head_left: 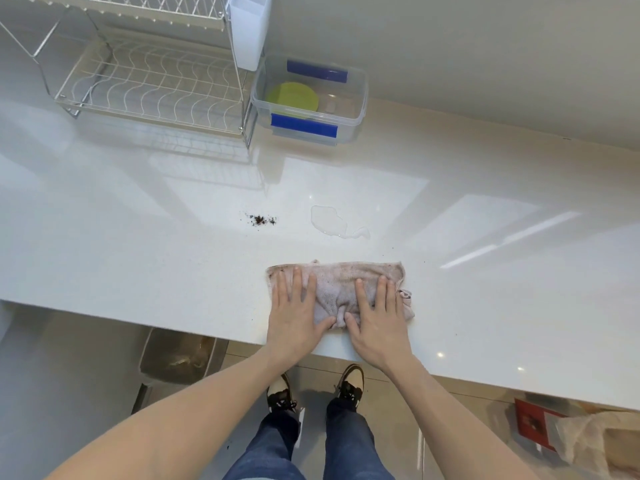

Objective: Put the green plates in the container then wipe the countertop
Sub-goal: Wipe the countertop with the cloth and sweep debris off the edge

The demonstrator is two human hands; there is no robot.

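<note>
Green plates [292, 97] lie stacked inside a clear container [356, 109] with blue clips at the back of the white countertop [138, 244]. A stained pinkish cloth [341, 284] lies flat near the front edge. My left hand [294, 313] presses on its left part and my right hand [379, 317] on its right part, fingers spread, palms down. Beyond the cloth sit a patch of dark crumbs [260, 220] and a small water puddle [334, 222].
A wire dish rack [149, 81] stands at the back left, touching the container, with a white holder [250, 29] hung on its side. Below the counter edge are a bin [176, 358], a red object [533, 427] and my feet.
</note>
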